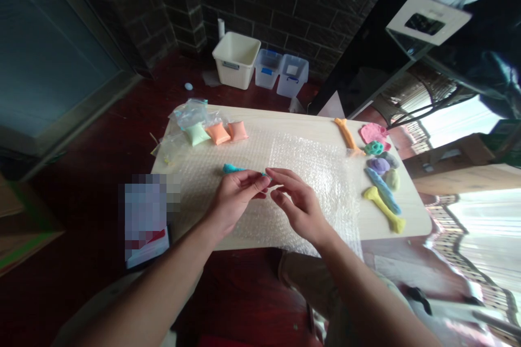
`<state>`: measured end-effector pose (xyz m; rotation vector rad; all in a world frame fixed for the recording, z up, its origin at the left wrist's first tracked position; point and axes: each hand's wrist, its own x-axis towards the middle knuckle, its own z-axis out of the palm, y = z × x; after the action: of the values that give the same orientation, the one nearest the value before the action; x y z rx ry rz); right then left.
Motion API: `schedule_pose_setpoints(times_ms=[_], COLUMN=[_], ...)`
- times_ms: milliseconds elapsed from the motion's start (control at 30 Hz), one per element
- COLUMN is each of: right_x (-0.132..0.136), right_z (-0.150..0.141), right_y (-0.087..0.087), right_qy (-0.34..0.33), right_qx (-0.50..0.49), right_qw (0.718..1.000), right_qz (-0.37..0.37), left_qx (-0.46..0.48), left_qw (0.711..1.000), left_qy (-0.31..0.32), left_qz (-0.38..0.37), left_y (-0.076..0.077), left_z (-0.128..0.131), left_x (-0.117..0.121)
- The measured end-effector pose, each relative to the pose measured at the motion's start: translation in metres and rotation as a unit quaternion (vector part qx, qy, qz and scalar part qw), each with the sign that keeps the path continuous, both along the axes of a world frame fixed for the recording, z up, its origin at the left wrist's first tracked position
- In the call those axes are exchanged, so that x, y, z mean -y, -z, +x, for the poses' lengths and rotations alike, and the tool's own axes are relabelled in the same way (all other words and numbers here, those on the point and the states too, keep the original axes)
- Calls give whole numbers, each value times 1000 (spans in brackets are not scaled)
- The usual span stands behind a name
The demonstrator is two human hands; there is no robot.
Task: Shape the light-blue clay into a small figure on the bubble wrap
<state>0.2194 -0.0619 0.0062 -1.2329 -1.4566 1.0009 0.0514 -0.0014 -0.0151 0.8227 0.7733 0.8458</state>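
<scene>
My left hand (236, 195) is closed, pinching a small bit of teal clay (264, 174) between thumb and forefinger, above the bubble wrap. My right hand (296, 200) faces it from the right. Its bent fingertips meet the left fingertips at the clay, while its thumb stands apart below. Just behind the left fingers shows a blue clay piece (231, 168) with a knobbed end; its right part is hidden, so I cannot tell whether it joins the teal bit. Under both hands, bubble wrap (317, 173) covers the middle of the table (411, 222).
At the right end lie an orange clay bone (347, 134), a yellow clay bone (385, 209), a blue clay bar (382, 190), pink clay (372, 134) and several other lumps. Green (197, 134) and orange clay packets (218, 133) sit back left. Bins (236, 59) stand beyond the table.
</scene>
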Motion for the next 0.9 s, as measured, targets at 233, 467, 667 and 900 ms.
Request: schedule_pose_setpoints(times_ms=[233,467,667,900], right_x=[-5,-6,-5,-7], right_z=[10,15,19,21], right_y=[-4,-6,2,7], right_qy=[-34,-59,-65,-43], right_qx=[-4,112,111,77], right_qw=[999,992,992,996], right_qz=[-3,25,2,-22], left_qx=[25,-44,-56,-28], left_qw=[991,977,976,981], left_qy=[118,193,190,156], left_qz=[-51,-77,-91,-114], left_y=[-4,-4,-1,2], left_z=[-6,-11,-11,-9], left_x=[1,5,7,8])
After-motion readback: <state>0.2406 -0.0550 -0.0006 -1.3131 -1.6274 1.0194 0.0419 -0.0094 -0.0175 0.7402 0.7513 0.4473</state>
